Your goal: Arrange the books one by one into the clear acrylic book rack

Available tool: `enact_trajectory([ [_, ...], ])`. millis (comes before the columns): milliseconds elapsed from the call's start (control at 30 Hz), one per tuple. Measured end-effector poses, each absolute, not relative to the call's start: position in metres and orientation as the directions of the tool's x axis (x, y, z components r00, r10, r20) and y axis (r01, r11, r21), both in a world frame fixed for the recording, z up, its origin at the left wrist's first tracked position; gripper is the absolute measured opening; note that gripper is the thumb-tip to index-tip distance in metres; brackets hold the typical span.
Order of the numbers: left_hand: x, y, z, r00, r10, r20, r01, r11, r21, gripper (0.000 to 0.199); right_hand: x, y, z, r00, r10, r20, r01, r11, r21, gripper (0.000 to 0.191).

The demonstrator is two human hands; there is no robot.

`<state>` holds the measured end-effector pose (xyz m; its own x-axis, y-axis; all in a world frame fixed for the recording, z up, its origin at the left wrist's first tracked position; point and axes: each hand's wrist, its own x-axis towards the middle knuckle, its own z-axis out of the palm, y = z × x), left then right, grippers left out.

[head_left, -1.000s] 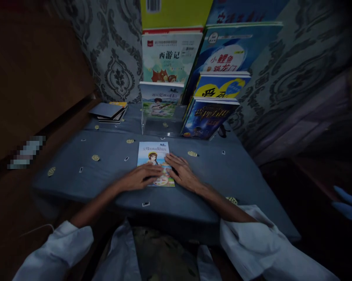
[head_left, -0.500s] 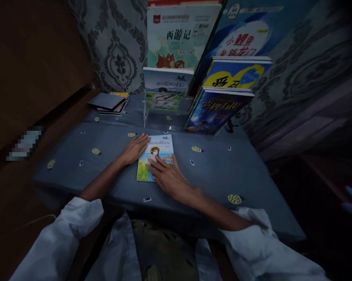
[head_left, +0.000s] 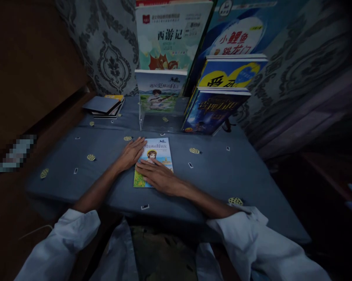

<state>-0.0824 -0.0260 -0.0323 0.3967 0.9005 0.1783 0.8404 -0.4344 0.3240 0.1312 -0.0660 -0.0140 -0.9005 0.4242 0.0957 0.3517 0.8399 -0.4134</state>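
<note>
A thin book [head_left: 164, 157] with a girl in a yellow hat on its cover lies flat near the front of the cloth-covered table [head_left: 211, 183]. My left hand [head_left: 131, 153] rests on its upper left edge with the fingers stretched out. Across the lower half of the cover lies my right hand [head_left: 160, 177], its fingers extended toward the left edge and hiding part of the picture. Neither hand is wrapped round anything.
Behind the book, a clear stand [head_left: 164, 124] holds upright books [head_left: 172, 39]. More books [head_left: 216, 111] lean at its right. A small stack of books [head_left: 104, 107] lies at the back left. Patterned curtains hang behind.
My right hand has slid leftward over the cover, and its fingers now lie nearer the left edge. My left hand stays at the upper left edge. The whole view has shifted slightly.
</note>
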Motion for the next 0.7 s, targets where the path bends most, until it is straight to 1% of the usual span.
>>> enact_trajectory([
  [133, -0.085, -0.025, -0.036, 0.397, 0.894, 0.207, 0.832, -0.446, 0.329, 0.047, 0.133, -0.041, -0.024, -0.882, 0.445, 0.154, 0.362, 0.850, -0.384, 0.045],
  [200, -0.085, -0.025, -0.036, 0.390, 0.896, 0.215, 0.835, -0.442, 0.328, 0.047, 0.134, -0.030, -0.030, -0.861, 0.479, 0.169, 0.394, 0.840, -0.374, 0.046],
  [333, -0.083, -0.025, -0.035, 0.381, 0.901, 0.207, 0.844, -0.430, 0.320, 0.047, 0.141, -0.010, -0.036, -0.769, 0.609, 0.195, 0.520, 0.773, -0.363, 0.048],
  [433, -0.083, -0.025, -0.035, 0.378, 0.903, 0.203, 0.843, -0.426, 0.327, 0.047, 0.149, 0.001, -0.035, -0.658, 0.730, 0.187, 0.654, 0.676, -0.339, 0.050],
  [500, -0.083, -0.025, -0.035, 0.379, 0.903, 0.205, 0.840, -0.428, 0.334, 0.047, 0.154, 0.004, -0.034, -0.598, 0.781, 0.182, 0.716, 0.622, -0.317, 0.051],
  [700, -0.082, -0.023, -0.033, 0.375, 0.912, 0.169, 0.853, -0.410, 0.323, 0.049, 0.157, 0.002, -0.033, -0.573, 0.802, 0.169, 0.743, 0.595, -0.306, 0.052],
])
